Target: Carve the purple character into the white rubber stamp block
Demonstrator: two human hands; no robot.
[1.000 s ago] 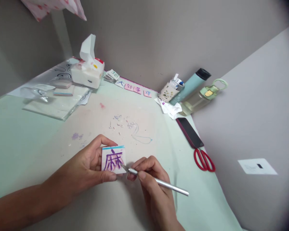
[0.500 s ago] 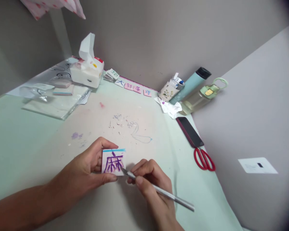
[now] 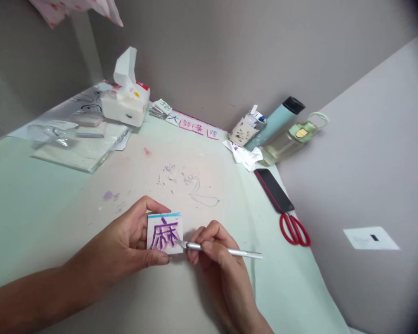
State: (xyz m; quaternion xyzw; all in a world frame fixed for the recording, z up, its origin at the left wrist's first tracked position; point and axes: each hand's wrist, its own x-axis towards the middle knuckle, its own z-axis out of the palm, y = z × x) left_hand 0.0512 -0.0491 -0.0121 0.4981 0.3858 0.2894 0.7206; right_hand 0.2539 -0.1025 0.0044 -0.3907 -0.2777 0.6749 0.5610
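Observation:
My left hand (image 3: 139,241) grips a small square block (image 3: 157,222) by its left side, fingers behind the top edge and thumb along the bottom. Its white face bears a purple Chinese character, with a blue stripe along the upper edge. In my right hand (image 3: 218,260) is a silver craft knife (image 3: 237,252), held like a pen and lying nearly level. The blade tip meets the lower right strokes of the character. Beyond the block, small dark shavings (image 3: 172,176) and a thin curled strip (image 3: 204,202) lie on the table.
Several character tiles (image 3: 198,128) line the table's back edge beside a tissue pack (image 3: 123,106). Plastic packets (image 3: 80,153) lie at left. At right stand a pen cup (image 3: 244,131), a blue flask (image 3: 277,121) and a bottle (image 3: 285,144), with a phone (image 3: 274,190) and red scissors (image 3: 295,229) nearer.
The craft knife's handle has swung up from a downward slant to nearly level, and my right hand has turned with it. The block in my left hand has barely moved.

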